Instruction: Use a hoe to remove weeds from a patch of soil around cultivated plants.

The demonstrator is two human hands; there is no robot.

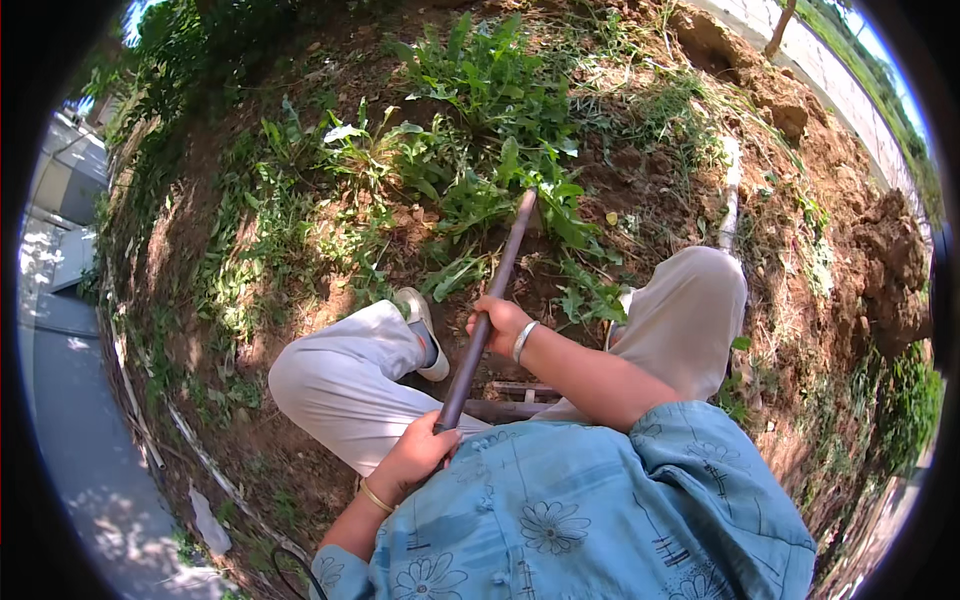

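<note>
A long brown tool handle [499, 277] slants from my lap to the leafy green weeds [487, 82] ahead. Leaves and soil hide whatever is at its far end, so I cannot tell the kind of tool. My right hand [501, 324], below a silver bangle, grips the handle partway along. Close to my shirt, my left hand [421, 450] is wrapped around the near end, with a yellow bangle on that wrist. Cut or drooping leaves [585, 296] lie on the soil between my feet. The handle passes between my bent knees.
Under me is part of a low wooden stool [510, 409]. A pale pole [730, 195] lies beyond my right knee, near clods of soil [889, 262]. Paving [82, 420] runs along the left, with a thin pale pole [217, 472] and a whitish plastic scrap [208, 521] beside it.
</note>
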